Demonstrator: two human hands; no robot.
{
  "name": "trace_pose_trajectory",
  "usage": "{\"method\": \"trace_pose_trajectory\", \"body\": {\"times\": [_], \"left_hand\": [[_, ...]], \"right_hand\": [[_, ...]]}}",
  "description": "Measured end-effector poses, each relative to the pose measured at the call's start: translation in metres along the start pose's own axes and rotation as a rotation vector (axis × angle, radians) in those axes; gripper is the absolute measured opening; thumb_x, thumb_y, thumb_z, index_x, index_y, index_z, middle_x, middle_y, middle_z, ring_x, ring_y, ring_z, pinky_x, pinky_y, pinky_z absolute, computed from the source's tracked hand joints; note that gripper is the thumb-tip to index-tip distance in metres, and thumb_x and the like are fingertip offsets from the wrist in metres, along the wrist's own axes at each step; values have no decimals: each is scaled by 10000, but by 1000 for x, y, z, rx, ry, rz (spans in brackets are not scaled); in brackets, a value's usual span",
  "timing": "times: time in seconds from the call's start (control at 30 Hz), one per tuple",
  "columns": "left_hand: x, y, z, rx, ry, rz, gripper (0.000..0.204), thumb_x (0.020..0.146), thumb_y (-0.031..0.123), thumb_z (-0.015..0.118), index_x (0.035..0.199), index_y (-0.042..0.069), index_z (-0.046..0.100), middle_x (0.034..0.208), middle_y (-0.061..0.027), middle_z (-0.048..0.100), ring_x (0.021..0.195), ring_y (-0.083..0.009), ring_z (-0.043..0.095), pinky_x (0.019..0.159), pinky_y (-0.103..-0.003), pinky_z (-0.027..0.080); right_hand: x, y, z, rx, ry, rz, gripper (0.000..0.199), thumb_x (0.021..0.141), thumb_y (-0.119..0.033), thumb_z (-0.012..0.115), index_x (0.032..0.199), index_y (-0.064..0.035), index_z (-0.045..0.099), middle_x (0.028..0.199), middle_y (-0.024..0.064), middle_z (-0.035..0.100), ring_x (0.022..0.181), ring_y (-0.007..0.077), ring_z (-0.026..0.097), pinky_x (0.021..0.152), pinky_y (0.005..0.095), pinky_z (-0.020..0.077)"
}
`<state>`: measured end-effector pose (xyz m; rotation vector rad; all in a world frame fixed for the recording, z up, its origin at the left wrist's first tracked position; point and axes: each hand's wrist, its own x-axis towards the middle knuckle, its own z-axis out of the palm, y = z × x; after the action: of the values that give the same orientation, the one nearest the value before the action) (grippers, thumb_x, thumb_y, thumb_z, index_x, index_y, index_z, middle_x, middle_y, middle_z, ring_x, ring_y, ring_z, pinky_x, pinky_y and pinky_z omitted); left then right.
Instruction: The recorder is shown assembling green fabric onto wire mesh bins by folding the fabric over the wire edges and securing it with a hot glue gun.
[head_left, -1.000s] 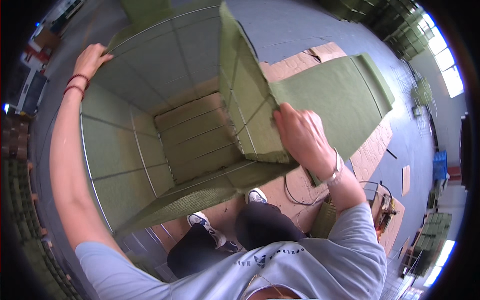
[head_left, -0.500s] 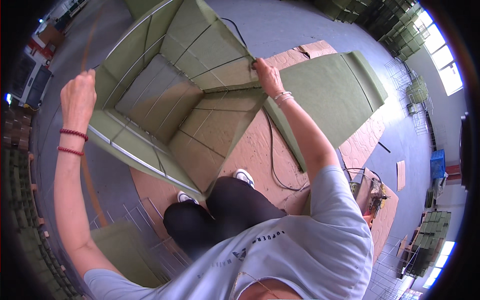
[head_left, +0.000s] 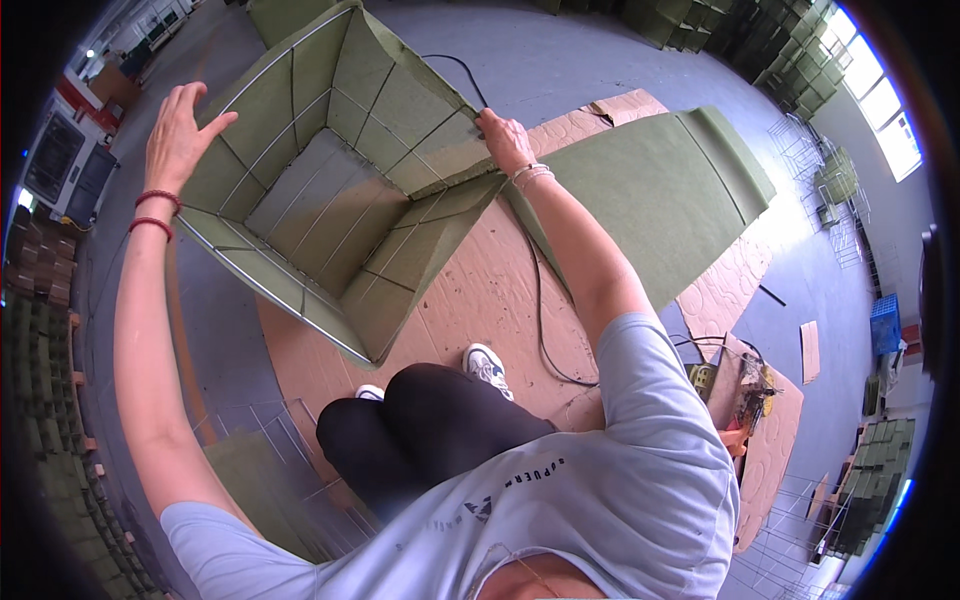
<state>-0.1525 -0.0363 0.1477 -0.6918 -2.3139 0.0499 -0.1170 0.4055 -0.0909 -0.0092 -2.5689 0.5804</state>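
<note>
In front of me is a large open-topped box (head_left: pixel 385 140) of green fabric on a thin metal wire frame, tilted so that its inside faces me. My right hand (head_left: pixel 506 140) is closed on the fabric edge at the box's right corner. Beside the box's upper left rim, my left hand (head_left: pixel 178 135) is raised with the thumb and fingers apart, holding nothing. A broad green fabric panel (head_left: pixel 645 190) spreads out to the right of the box, behind my right forearm; whether it joins the box is hard to tell.
Flattened cardboard (head_left: pixel 470 310) lies under the box and my feet. A black cable (head_left: pixel 540 310) curves across it. Tools in a small box (head_left: pixel 740 395) sit at the right. Wire frames (head_left: pixel 285 430) and green fabric are at lower left. Green stacks (head_left: pixel 60 430) line the left side.
My left hand has let go of the box's left rim and opened. The right hand, still gripping the fabric, has shifted slightly left and up. The box's near corner has risen and moved left.
</note>
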Motion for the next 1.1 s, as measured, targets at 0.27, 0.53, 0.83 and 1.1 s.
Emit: {"method": "trace_pose_trajectory", "body": {"times": [0.27,0.53,0.83,1.1], "left_hand": [[-10,17,12,75,-423,-60,298,965,276,575,998,-11,651,909,-262,676,912,-424,657,800,-503,534],[-42,69,12,5,-281,-39,375,999,222,521,1321,30,544,989,-247,668,900,-421,647,746,-500,533],[-47,46,33,-357,-250,-45,419,1011,125,450,1427,168,476,1231,-235,612,1100,-380,623,882,-441,494],[-45,-6,77,-331,-352,-22,417,1061,200,402,1477,216,408,1348,-169,572,1210,-337,579,943,-396,484]], "right_hand": [[-18,26,-4,127,21,38,232,991,-280,526,954,-55,568,808,239,654,798,443,635,680,528,480],[-114,114,-30,507,209,502,437,1014,-403,517,1235,-37,609,1072,108,709,971,204,686,813,353,526],[-448,127,-202,85,573,870,216,972,-145,574,1145,-21,618,963,150,722,886,225,714,757,333,544],[-667,109,-329,-521,736,1521,509,920,-500,596,918,1,684,790,182,687,778,332,676,732,448,508]]}}
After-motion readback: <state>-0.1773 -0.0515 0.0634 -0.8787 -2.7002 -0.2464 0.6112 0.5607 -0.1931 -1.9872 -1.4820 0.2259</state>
